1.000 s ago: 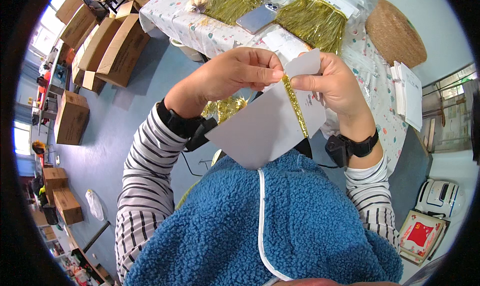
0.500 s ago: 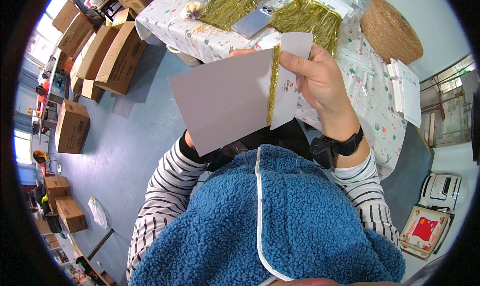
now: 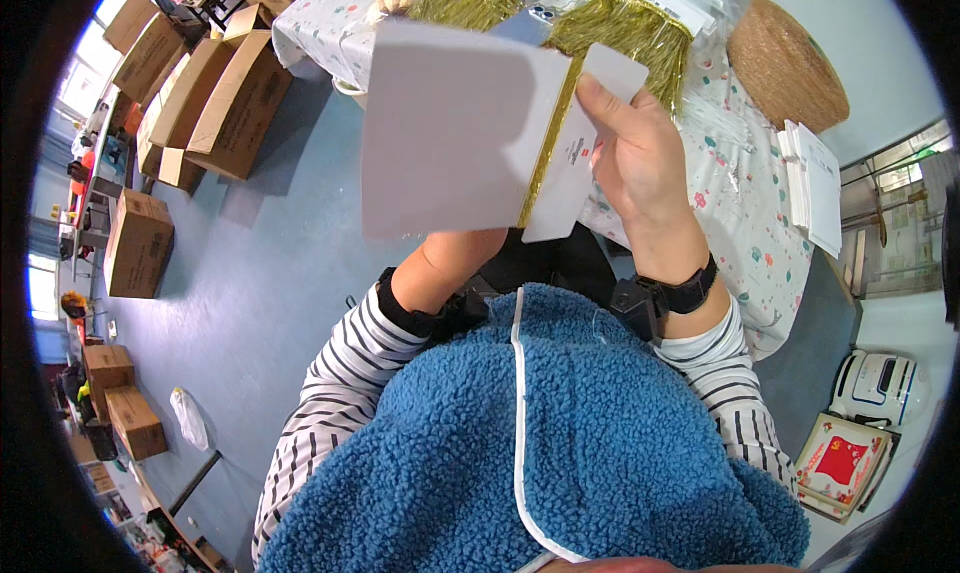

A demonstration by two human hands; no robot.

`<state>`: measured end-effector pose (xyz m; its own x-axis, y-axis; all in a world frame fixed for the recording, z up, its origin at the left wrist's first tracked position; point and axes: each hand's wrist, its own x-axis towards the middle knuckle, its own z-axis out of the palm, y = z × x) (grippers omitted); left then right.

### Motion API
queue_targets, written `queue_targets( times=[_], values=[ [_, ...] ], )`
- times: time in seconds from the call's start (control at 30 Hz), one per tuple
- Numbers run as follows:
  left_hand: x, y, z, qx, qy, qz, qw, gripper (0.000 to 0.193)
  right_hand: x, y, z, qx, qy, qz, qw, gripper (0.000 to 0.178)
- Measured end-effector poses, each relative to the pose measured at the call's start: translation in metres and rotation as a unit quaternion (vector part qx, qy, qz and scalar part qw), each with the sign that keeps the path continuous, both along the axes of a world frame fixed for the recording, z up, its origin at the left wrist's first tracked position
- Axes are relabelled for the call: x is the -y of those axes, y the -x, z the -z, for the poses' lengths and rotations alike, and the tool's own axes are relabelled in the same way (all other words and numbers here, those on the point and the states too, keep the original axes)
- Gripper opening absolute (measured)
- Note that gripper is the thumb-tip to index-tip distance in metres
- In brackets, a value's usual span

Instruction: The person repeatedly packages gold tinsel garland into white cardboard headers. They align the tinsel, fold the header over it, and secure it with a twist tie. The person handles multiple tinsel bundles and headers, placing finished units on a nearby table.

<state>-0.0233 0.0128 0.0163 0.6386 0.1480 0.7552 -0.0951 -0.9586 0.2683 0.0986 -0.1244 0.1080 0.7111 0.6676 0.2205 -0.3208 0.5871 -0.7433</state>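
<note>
The white card (image 3: 450, 123), crossed by a gold band (image 3: 548, 148), is held up at twelve o'clock, clear of the patterned surface (image 3: 745, 258). The right hand (image 3: 640, 148) pinches its two o'clock side, thumb in front; the left hand (image 3: 480, 241) goes behind, its grip hidden, so I cannot tell. The card looks light, stiff but creasable, perhaps slippery; its edges beside the band seem the safest hold.

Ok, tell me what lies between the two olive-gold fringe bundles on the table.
A phone, partly covered by the white card, lies between the left bundle and the right bundle, as the head view shows.
</note>
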Motion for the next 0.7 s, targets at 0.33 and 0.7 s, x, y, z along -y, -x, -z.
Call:
queue_targets(
  times=[0.33, 0.7],
  values=[
    [0.008, 0.016, -0.028, -0.108, 0.579, 0.201, 0.783, 0.017, -0.003, -0.020, 0.006, 0.015, -0.015, 0.089, 0.996, 0.034],
    [0.004, 0.026, -0.040, -0.108, 0.629, 0.277, 0.719, 0.019, -0.003, -0.031, 0.018, -0.007, 0.023, 0.109, 0.994, 0.035]
  ],
)
